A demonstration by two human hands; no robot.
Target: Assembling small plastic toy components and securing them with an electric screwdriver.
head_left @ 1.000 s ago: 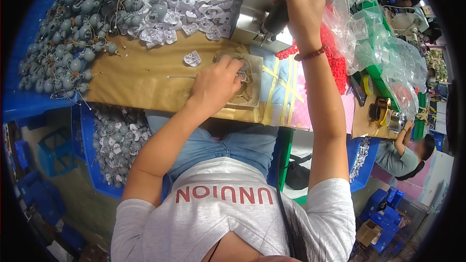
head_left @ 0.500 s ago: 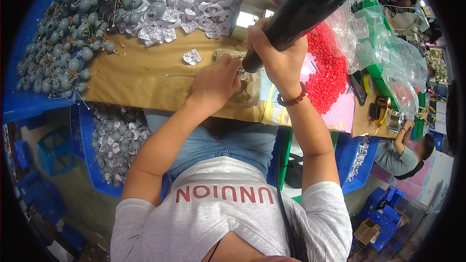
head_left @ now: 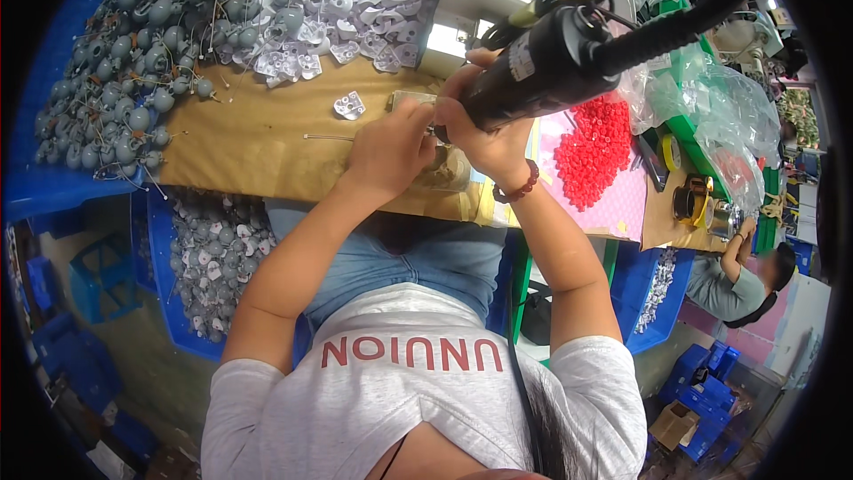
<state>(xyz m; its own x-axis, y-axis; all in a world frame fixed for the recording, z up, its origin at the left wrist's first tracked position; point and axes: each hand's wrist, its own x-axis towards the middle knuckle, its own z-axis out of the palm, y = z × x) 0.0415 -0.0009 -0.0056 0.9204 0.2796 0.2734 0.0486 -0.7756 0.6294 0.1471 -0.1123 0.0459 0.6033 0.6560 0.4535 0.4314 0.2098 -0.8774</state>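
Observation:
My right hand (head_left: 484, 133) grips a black corded electric screwdriver (head_left: 542, 67), tilted with its thick cable end up to the right. Its lower end points down by the fingers of my left hand (head_left: 391, 147). Those fingers are bent and closed at a small block-like fixture (head_left: 455, 171) on the table; what they pinch is hidden. From beside the left hand a thin wire (head_left: 327, 137) sticks out to the left. One loose white plastic piece (head_left: 349, 106) lies just beyond it.
Grey round parts with wires (head_left: 115, 116) and white plastic pieces (head_left: 355, 0) are heaped at the far left. Small red parts (head_left: 593, 156) lie on pink sheeting to the right, near tape rolls (head_left: 689, 203). Another person (head_left: 737, 284) sits at right. Blue bins (head_left: 191, 329) stand below.
The screwdriver has tipped over to the right, its cable end now lower and nearer. My right hand has shifted left toward my left hand, which stays nearly in place.

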